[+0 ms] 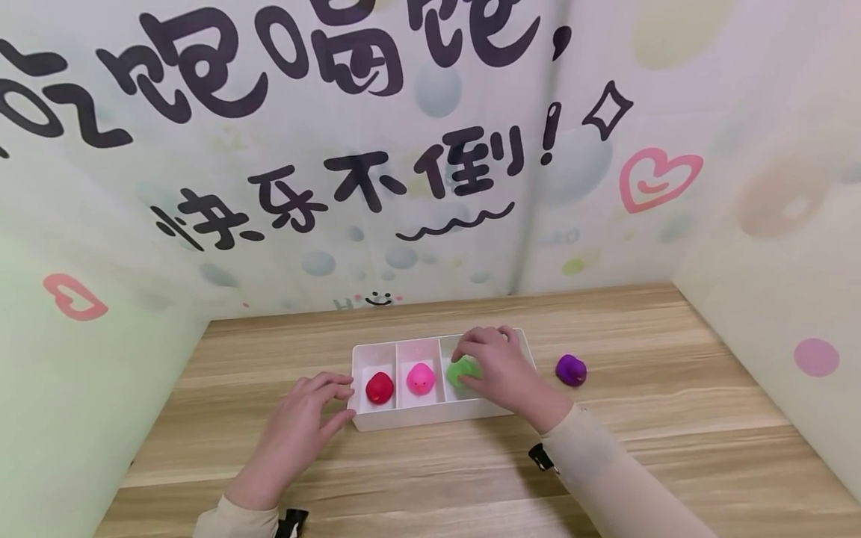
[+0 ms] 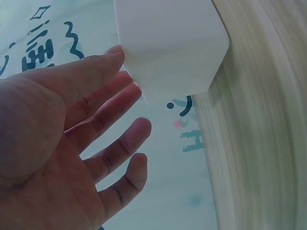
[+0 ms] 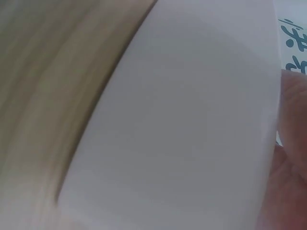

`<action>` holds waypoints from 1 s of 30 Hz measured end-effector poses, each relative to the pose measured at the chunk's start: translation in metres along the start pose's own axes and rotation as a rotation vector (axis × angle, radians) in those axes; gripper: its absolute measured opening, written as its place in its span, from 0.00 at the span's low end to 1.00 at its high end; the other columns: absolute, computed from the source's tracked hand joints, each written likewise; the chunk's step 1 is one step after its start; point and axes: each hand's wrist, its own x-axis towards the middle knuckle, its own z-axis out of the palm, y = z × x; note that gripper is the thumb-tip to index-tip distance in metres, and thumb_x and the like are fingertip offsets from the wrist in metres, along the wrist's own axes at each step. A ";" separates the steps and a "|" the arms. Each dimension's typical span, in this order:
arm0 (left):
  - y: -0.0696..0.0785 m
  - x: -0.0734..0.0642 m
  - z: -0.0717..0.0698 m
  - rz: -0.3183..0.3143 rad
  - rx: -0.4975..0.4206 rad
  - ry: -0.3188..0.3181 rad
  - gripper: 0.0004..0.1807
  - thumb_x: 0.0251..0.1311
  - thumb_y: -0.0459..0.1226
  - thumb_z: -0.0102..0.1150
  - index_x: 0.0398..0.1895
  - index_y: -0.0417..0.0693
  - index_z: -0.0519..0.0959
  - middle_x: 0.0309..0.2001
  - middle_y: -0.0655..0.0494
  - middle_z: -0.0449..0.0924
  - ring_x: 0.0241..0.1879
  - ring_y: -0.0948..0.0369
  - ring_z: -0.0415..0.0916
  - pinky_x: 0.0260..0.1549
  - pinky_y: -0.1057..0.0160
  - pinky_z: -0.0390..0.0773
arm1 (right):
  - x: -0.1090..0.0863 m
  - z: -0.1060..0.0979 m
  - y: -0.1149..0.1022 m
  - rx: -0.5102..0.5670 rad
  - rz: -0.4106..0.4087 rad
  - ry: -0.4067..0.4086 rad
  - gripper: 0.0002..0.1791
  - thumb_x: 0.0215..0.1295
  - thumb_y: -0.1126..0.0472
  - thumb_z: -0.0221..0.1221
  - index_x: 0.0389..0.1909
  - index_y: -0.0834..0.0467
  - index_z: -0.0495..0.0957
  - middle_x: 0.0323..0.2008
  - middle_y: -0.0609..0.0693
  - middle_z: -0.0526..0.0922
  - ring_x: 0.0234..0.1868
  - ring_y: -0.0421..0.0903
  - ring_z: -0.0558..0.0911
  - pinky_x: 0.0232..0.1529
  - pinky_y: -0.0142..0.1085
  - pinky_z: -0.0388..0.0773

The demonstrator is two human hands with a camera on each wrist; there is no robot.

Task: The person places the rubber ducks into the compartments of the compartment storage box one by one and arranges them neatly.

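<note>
A white divided box (image 1: 420, 415) stands on the table. A red toy duck (image 1: 380, 388) lies in its left compartment, and a pink toy duck (image 1: 421, 379) with a small face sits in the one beside it. Farther right, my right hand (image 1: 498, 368) reaches over the rim and pinches a green toy duck (image 1: 463, 371) between thumb and fingers; the hand hides part of it. In the right wrist view the box wall covers the fingertips. My left hand (image 1: 303, 418) touches the box's left end with relaxed fingertips, as the left wrist view (image 2: 72, 129) also shows.
A purple toy duck (image 1: 571, 370) rests on the wooden table (image 1: 430, 478), to the right of the box. Printed walls with large dark lettering (image 1: 363, 179) enclose the table at the back and both sides.
</note>
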 end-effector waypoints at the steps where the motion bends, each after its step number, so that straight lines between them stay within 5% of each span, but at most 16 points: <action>1: 0.000 0.000 0.000 0.000 0.001 0.000 0.14 0.56 0.37 0.77 0.45 0.47 0.88 0.57 0.59 0.84 0.52 0.54 0.77 0.49 0.51 0.84 | -0.002 -0.002 0.002 0.009 -0.001 0.016 0.14 0.55 0.60 0.77 0.41 0.51 0.87 0.51 0.50 0.84 0.58 0.53 0.80 0.67 0.64 0.62; 8: 0.000 0.000 0.000 0.000 -0.006 0.001 0.14 0.56 0.37 0.77 0.45 0.47 0.88 0.57 0.59 0.84 0.52 0.55 0.78 0.50 0.50 0.84 | -0.017 -0.016 0.022 0.022 -0.011 0.118 0.14 0.60 0.61 0.74 0.46 0.53 0.86 0.57 0.54 0.81 0.62 0.58 0.76 0.66 0.61 0.62; 17: 0.000 0.000 -0.001 -0.012 -0.020 -0.017 0.14 0.57 0.37 0.76 0.46 0.47 0.88 0.58 0.58 0.84 0.53 0.53 0.77 0.52 0.49 0.83 | -0.031 -0.031 0.044 0.038 -0.104 0.347 0.14 0.59 0.66 0.72 0.45 0.55 0.85 0.55 0.58 0.81 0.58 0.61 0.77 0.59 0.62 0.64; 30: -0.002 0.000 0.000 -0.002 -0.023 -0.008 0.14 0.57 0.37 0.76 0.46 0.47 0.88 0.59 0.60 0.83 0.54 0.54 0.78 0.51 0.49 0.83 | -0.054 -0.043 0.076 0.043 -0.037 0.373 0.13 0.59 0.69 0.70 0.44 0.56 0.84 0.53 0.56 0.83 0.57 0.60 0.77 0.59 0.61 0.60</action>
